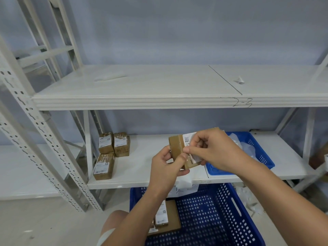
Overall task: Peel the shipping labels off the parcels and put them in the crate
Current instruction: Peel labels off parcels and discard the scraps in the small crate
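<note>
A small brown cardboard parcel [175,144] is held up in front of the lower shelf. My left hand [165,167] grips its lower left side. My right hand [211,150] pinches the white shipping label [187,140] on its face, and the label's lower part looks lifted from the box. Three more labelled parcels [113,150] stand on the lower shelf at the left. A large blue perforated crate [221,215] sits on the floor below my arms, with parcels [165,217] lying in it.
A smaller blue basket [257,157] with white paper or plastic scraps sits on the lower shelf at the right. The upper shelf [142,102] carries a few white scraps. White perforated rack posts [35,132] stand at the left. My knee [113,222] shows beside the crate.
</note>
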